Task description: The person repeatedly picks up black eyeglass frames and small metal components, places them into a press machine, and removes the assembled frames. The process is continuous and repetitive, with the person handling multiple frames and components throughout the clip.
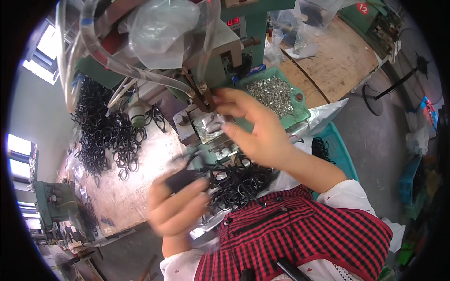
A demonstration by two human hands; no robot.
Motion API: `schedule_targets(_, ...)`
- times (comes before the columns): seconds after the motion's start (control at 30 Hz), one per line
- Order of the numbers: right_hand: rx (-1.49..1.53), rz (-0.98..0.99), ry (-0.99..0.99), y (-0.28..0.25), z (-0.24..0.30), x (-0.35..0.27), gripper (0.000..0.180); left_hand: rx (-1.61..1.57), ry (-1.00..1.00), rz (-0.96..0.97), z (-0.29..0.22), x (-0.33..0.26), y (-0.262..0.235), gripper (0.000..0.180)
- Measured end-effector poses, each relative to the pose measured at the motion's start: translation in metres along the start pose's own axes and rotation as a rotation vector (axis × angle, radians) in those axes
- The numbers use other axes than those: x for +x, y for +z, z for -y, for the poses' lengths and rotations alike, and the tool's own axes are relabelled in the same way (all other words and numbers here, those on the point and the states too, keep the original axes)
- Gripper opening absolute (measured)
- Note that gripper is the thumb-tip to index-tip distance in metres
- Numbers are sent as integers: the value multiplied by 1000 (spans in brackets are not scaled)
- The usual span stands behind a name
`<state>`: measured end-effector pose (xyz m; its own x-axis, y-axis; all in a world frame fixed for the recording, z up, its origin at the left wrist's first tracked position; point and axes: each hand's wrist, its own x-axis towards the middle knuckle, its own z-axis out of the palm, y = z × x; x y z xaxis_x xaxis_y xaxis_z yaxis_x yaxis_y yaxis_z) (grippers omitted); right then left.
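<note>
My left hand [178, 206], smeared by motion, is closed around a blurred black piece [182, 180] just in front of the green press. A thin dark curve rises from that piece, but its exact kind is unclear. At the press, my right hand [262, 133] reaches in with thumb and fingers apart around the small metal die block [213, 125]. Its fingertips are close to the dark upright punch [204, 99], and whether they touch it cannot be made out. Below both hands lies a tangled heap of black cord loops [239, 185].
A green tray [302, 112] of small shiny metal pieces stands right of the press. More black loops [98, 126] pile up at the left on the worktable [140, 187]. Clear hoses [126, 70] and a plastic bag [161, 33] hang overhead. A turquoise crate [344, 152] sits at the right.
</note>
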<state>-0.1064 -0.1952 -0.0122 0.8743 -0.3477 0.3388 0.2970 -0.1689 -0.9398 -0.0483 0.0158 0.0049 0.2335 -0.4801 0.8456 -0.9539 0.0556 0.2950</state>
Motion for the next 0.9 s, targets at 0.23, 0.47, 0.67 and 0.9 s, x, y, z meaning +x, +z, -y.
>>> schedule_targets(0.23,-579,-656,-120,-89,-98,4,37,216,202,222,10,6,32,18)
schedule_targets(0.47,-736,-552,-243,-80,-74,-8,25,78,198,270,43,6,38,22)
schedule_targets(0.67,-956,-151,-269,-53,-94,-4,9,88,146,293,42,-6,41,24)
schedule_targets(0.9,-1150,-99,-262,-34,-128,9,9,305,-530,-509,43,-55,12,31)
